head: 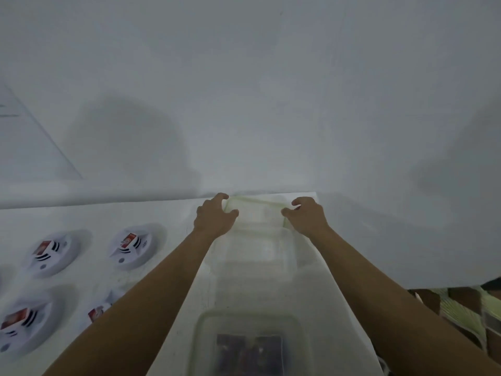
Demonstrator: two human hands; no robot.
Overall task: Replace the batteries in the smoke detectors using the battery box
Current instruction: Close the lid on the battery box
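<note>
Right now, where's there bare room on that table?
Bare: the far table strip behind the smoke detectors, and the gap between clear tub and battery box. Crowded: the detectors' side, and where left hand and right hand grip the lid.

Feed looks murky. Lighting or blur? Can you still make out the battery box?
Head view: dim, hazy, low contrast; soft blur throughout, so the smoke detectors lack crisp detail; broad shadows on the wall; left hand and right hand gripping the lid look soft; battery box visible, dark contents unreadable.
</note>
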